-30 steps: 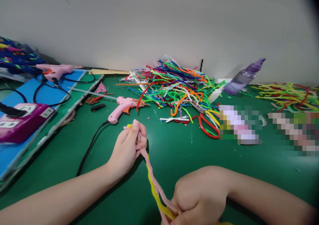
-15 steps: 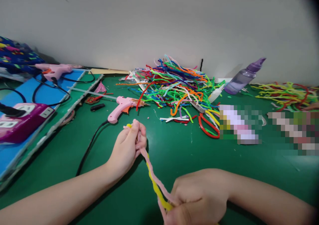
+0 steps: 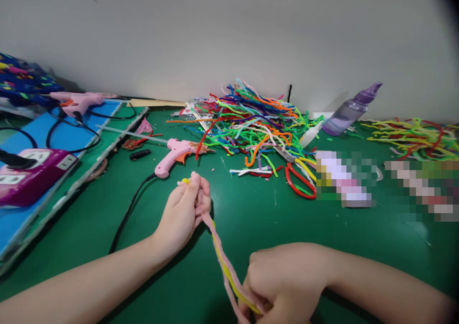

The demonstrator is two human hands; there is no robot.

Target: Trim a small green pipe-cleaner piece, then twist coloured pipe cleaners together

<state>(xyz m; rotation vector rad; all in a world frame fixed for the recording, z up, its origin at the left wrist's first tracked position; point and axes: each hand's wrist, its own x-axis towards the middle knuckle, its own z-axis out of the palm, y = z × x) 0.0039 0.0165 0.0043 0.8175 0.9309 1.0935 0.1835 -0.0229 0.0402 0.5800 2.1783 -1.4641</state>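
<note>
Pink and yellow pipe cleaners (image 3: 223, 259) run between my two hands, partly twisted round each other. My left hand (image 3: 190, 199) is closed on their far end, and a short yellow and pink tip pokes out past the thumb. Nearer to me, my right hand (image 3: 283, 286) is bent over the strands and closed on them; its fingertips are partly hidden and cut by the lower edge. One pink strand hangs a little apart from the others beside my right fingers. Just beyond my left hand lies a pink glue gun (image 3: 177, 156) with a glue stick in it.
A heap of coloured pipe cleaners (image 3: 251, 118) lies by the wall, with red-handled scissors (image 3: 300, 190) and a white glue bottle (image 3: 310, 135). A purple water bottle (image 3: 346, 113) leans behind. At left are a purple power strip (image 3: 39, 176) and a second glue gun (image 3: 81, 103).
My right hand has turned and shifted slightly, and the strands near it lie closer together. My left hand has stayed in place. A hand at the far right edge has gone from view.
</note>
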